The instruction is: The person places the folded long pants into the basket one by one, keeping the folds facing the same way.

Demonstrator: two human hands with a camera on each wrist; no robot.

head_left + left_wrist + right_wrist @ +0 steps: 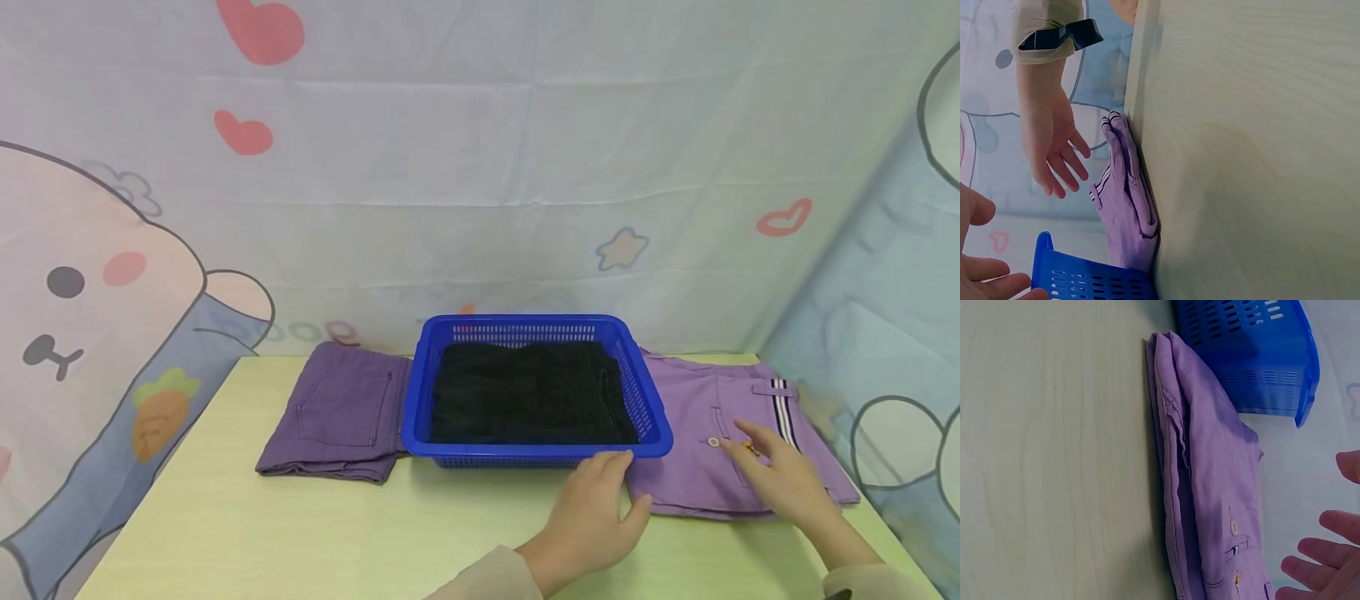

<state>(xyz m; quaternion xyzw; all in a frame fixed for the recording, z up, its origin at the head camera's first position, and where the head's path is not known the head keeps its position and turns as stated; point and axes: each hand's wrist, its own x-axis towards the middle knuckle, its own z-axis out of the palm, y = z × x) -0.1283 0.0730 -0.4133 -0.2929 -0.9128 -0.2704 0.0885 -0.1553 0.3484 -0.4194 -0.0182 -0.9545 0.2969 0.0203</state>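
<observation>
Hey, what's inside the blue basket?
A dark folded garment lies in the blue basket, covering most of its floor. Whatever may be beneath the garment is hidden.

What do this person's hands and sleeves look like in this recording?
The left hand and right hand are ungloved. The left sleeve and right sleeve are plain pale beige. A black band circles the right sleeve near its end, with a dark piece jutting out.
</observation>
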